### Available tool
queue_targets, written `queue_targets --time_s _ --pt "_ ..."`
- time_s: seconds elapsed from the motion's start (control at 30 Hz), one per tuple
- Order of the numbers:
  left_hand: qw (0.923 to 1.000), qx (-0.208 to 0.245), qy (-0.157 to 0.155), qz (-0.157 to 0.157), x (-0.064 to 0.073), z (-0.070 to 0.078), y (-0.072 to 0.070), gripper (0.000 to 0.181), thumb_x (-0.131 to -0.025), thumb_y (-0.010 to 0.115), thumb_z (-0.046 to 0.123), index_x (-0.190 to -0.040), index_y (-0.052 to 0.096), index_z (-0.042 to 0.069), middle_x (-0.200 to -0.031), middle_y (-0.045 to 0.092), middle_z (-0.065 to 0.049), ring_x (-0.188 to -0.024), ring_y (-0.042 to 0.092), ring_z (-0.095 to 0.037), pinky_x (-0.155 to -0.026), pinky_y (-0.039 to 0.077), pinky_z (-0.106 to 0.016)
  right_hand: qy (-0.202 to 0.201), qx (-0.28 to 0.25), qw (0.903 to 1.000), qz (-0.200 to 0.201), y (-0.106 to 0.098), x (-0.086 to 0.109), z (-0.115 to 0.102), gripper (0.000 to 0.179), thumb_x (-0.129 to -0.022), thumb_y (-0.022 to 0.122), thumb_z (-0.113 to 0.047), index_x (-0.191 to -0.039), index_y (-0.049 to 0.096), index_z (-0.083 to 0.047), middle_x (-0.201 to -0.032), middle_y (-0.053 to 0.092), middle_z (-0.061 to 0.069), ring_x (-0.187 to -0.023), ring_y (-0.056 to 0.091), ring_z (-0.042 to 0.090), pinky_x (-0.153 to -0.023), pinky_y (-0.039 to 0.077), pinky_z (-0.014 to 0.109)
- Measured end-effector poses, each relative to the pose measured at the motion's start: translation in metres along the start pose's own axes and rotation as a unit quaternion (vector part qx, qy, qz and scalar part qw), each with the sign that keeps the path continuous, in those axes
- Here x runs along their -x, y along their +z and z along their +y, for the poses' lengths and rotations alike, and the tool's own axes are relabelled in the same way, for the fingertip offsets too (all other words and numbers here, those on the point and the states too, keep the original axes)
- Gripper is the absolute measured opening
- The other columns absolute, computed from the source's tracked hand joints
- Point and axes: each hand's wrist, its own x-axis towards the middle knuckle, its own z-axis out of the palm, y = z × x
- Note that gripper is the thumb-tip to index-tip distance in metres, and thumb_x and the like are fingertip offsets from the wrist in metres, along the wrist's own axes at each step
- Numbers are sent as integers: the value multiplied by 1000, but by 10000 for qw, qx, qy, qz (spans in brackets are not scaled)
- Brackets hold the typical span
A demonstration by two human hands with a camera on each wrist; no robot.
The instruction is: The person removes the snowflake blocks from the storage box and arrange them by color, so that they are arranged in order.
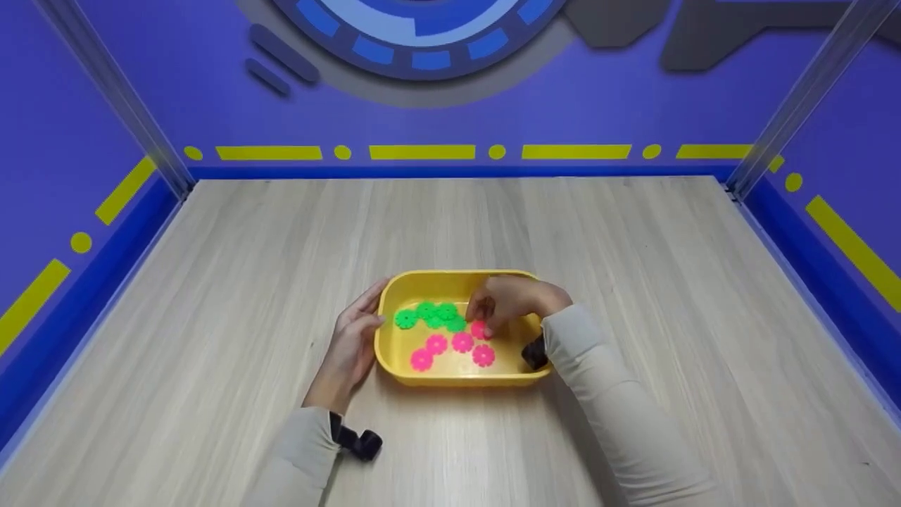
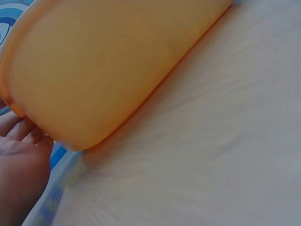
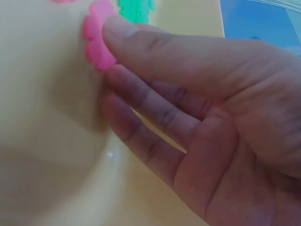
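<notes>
A yellow plastic basin stands on the table with several notched, flower-shaped plastic discs inside. The green discs cluster toward the back left, some overlapping; the pink discs lie in front of them. My left hand holds the basin's left end, thumb at the rim and fingers along the outside. In the left wrist view its fingers reach up under the rim of the basin. Inside the basin, my right hand pinches one pink disc between thumb and fingers, its lower fingers loosely bent.
The basin rests on a light wood-grain table. Blue-purple panels with yellow markings wall off the back and both sides. Black wrist cameras sit on both arms; the one on the right hangs over the basin's right end.
</notes>
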Motion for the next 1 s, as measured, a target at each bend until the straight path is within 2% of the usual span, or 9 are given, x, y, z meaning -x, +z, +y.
queue_targets --time_s 0.17,0.4,0.67,1.0 --pt "10000 -42 6 3 0 1 0 67 -83 37 -10 -149 26 -5 -158 24 -17 -146 22 -25 -119 22 -35 75 -7 9999 91 2 0 0 21 -79 76 -13 -100 71 -16 -89 66 0 -80 55 14 -76 53 25" --pt "10000 -87 -20 15 -1 0 0 67 -83 38 -9 -149 26 -4 -158 24 -15 -147 22 -24 -119 22 -35 -136 43 9998 112 5 -1 2 22 -78 77 -7 -99 69 -11 -87 63 4 -76 52 13 -70 49 21" --pt "10000 -91 -21 -15 -1 0 -1 66 -84 38 -9 -149 26 -4 -158 24 -16 -147 22 -24 -119 21 -37 -3 -85 9999 -57 6 -2 3 19 -78 76 -9 -95 67 -11 -80 57 -1 -74 50 13 -67 46 19" --pt "10000 -42 -60 51 0 0 0 67 -83 38 -10 -149 27 -3 -158 25 -15 -146 24 -24 -119 22 -36 -135 -274 9995 -128 5 -2 4 16 -78 76 -7 -90 66 -12 -77 56 -2 -72 49 14 -64 45 21"
